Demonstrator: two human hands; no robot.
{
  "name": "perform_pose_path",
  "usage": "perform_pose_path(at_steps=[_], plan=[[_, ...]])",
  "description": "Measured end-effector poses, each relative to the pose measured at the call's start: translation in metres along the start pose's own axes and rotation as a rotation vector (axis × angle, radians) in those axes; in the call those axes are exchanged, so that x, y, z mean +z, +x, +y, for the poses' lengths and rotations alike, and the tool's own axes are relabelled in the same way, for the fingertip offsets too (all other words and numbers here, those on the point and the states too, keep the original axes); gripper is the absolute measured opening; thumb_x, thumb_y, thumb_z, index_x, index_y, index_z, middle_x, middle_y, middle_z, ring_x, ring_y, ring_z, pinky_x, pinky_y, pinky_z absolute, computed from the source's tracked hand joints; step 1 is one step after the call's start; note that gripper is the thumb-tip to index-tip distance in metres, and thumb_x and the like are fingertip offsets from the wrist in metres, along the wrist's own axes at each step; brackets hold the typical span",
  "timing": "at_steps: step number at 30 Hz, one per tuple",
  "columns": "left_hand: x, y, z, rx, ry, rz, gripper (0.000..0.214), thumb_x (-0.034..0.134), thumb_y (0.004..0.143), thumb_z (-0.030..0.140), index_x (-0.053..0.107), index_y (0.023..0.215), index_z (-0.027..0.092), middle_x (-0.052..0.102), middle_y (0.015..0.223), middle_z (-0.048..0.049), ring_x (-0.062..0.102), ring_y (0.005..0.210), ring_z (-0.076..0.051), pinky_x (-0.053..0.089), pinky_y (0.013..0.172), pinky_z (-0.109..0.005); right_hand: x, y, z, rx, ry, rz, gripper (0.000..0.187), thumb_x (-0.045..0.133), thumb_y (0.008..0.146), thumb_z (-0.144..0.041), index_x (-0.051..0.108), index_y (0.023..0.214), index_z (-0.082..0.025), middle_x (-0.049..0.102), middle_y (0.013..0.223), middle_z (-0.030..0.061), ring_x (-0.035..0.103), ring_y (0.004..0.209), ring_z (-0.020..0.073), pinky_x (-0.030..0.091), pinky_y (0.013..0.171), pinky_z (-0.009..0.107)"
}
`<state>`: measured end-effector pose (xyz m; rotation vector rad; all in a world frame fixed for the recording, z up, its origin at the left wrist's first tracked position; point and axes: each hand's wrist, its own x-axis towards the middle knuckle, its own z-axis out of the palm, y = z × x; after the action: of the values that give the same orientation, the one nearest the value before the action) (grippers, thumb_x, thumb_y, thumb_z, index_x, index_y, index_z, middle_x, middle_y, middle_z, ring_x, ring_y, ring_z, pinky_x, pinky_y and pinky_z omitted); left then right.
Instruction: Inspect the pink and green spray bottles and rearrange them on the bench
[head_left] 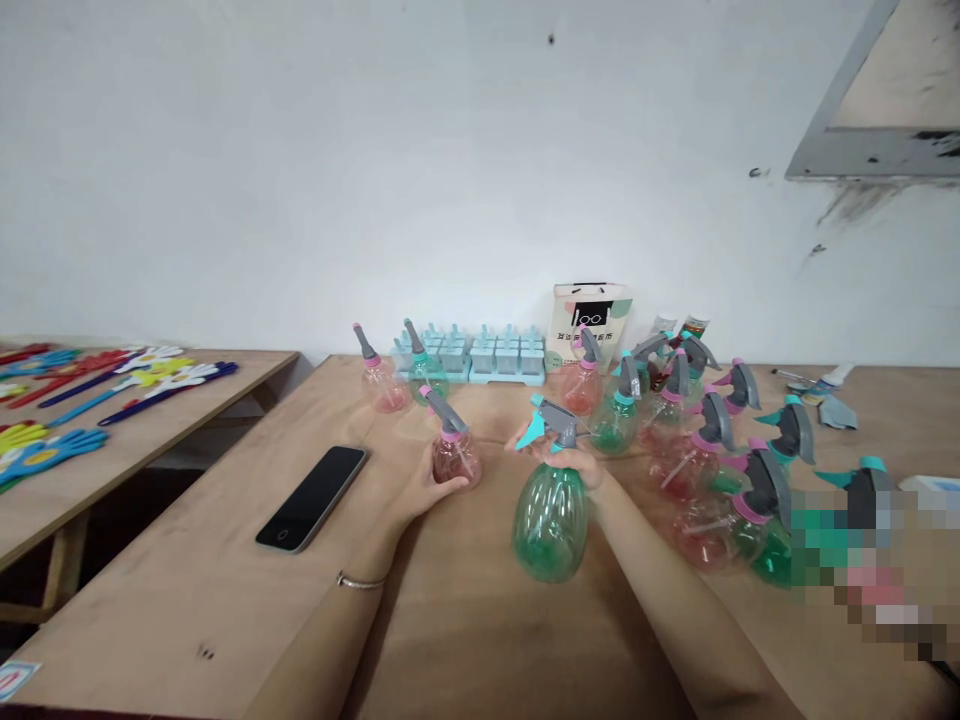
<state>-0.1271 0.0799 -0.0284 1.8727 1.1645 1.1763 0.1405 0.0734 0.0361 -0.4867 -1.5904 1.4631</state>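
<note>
My left hand (420, 490) is wrapped round the base of a small pink spray bottle (454, 450) with a grey trigger head, standing on the wooden table (225, 600). My right hand (581, 465) grips the neck of a green spray bottle (550, 515) with a teal and grey trigger head and holds it tilted above the table. A thin bracelet (360, 581) sits on my left wrist.
Several more pink and green spray bottles (705, 450) crowd the table's right side; two stand at the back left (382, 380). A black phone (312, 497) lies left of my hand. Light-blue popsicle moulds (480, 355) and a small box (589, 320) line the wall. Coloured hand clappers (112, 385) cover a side table.
</note>
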Motion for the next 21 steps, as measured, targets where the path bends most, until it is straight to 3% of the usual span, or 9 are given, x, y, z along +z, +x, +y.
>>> perform_pose_path(at_steps=[3, 10, 15, 21], plan=[[0.0, 0.0, 0.0, -0.016, -0.023, -0.041, 0.077, 0.073, 0.066, 0.059, 0.049, 0.127, 0.02, 0.058, 0.131, -0.0155, 0.05, 0.129, -0.035, 0.036, 0.111, -0.054, -0.001, 0.0, 0.003, -0.033, 0.011, 0.02, 0.036, 0.065, 0.059, -0.05, 0.06, 0.081, -0.021, 0.069, 0.097, 0.0107, 0.063, 0.101, 0.0314, 0.049, 0.087, 0.048], [-0.003, 0.0, 0.0, -0.001, 0.117, -0.02, 0.069, 0.071, 0.068, 0.056, 0.052, 0.123, 0.02, 0.061, 0.128, -0.015, 0.052, 0.126, -0.036, 0.036, 0.111, -0.054, 0.005, 0.001, 0.006, -0.011, 0.033, -0.087, 0.042, 0.064, 0.06, -0.051, 0.065, 0.089, -0.02, 0.069, 0.096, 0.0113, 0.062, 0.104, 0.0316, 0.05, 0.087, 0.047], [-0.001, 0.001, 0.002, 0.007, 0.046, -0.028, 0.072, 0.071, 0.068, 0.06, 0.052, 0.125, 0.02, 0.06, 0.128, -0.0149, 0.054, 0.123, -0.036, 0.039, 0.109, -0.053, 0.006, 0.0, 0.002, -0.045, 0.088, -0.102, 0.038, 0.066, 0.058, -0.05, 0.061, 0.081, -0.02, 0.068, 0.095, 0.0115, 0.062, 0.101, 0.0314, 0.049, 0.087, 0.046], [0.001, 0.001, -0.002, 0.012, 0.025, 0.008, 0.072, 0.074, 0.066, 0.058, 0.054, 0.124, 0.022, 0.06, 0.126, -0.0147, 0.053, 0.124, -0.036, 0.036, 0.11, -0.054, 0.01, 0.001, -0.001, 0.028, 0.087, -0.143, 0.05, 0.066, 0.06, -0.048, 0.063, 0.101, -0.021, 0.068, 0.098, 0.0103, 0.062, 0.104, 0.0307, 0.045, 0.092, 0.047]])
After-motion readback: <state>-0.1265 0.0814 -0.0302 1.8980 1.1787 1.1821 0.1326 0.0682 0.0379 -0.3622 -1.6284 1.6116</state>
